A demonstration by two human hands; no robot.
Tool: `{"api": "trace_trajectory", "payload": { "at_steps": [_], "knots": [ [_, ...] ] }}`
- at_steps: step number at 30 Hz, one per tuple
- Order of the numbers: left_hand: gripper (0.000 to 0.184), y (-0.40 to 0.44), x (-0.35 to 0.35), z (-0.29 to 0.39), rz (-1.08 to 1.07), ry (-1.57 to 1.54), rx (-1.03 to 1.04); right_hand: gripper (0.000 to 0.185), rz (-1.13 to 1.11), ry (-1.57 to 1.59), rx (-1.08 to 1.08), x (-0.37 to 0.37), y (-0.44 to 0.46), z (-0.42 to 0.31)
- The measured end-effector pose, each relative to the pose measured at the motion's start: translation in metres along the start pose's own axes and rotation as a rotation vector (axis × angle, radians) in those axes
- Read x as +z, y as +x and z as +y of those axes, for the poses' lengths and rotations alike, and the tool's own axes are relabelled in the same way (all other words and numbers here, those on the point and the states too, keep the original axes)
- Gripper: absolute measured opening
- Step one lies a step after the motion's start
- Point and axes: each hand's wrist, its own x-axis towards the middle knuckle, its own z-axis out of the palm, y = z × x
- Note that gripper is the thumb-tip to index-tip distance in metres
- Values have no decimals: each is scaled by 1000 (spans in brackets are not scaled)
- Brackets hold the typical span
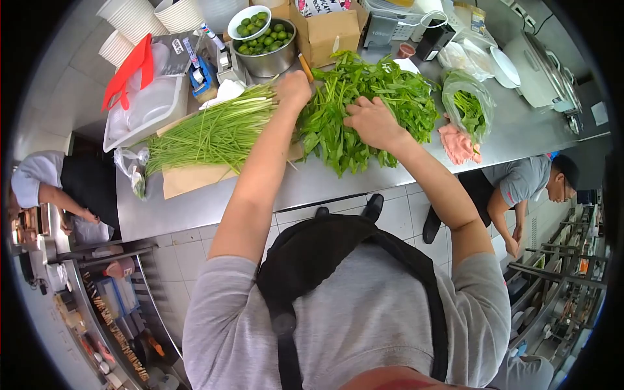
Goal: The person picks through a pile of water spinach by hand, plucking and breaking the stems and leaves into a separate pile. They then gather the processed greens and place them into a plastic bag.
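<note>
A wide heap of leafy green stems (390, 84) lies on the steel table in front of me. My right hand (376, 123) rests on top of it, fingers apart and slightly bent among the leaves. At the gap between this heap and a pile of long thin green stalks like chives (218, 130) is my left hand (294, 90), closed, its fingertips hidden from view. An orange-brown handle (305, 67) sticks up just beyond that hand. The stalks lie on brown cardboard (198, 180).
Behind stand a metal pot of small green limes (266, 60) and a cardboard box (333, 36). A white tub (146, 110) is left; a bag of greens (469, 107) and a pink cloth (458, 144) are right. Co-workers stand at left (49, 182) and right (513, 188).
</note>
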Motion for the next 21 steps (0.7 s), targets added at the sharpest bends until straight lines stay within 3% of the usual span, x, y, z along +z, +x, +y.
{"api": "trace_trajectory", "payload": {
  "at_steps": [12,16,18,19,21],
  "knots": [
    [21,2,-7,-4,-50,18,-35,19,-64,10,38,12,-6,3],
    [19,0,-10,-1,28,13,-14,19,-37,70,30,7,-8,4],
    [16,5,-23,-6,72,-494,70,18,4,104,5,1,-6,9],
    [15,12,-31,-9,-3,-986,92,17,91,145,29,-8,-4,12],
    [13,10,-63,-6,-125,-1141,208,13,324,281,72,-22,1,19]
  ]
}}
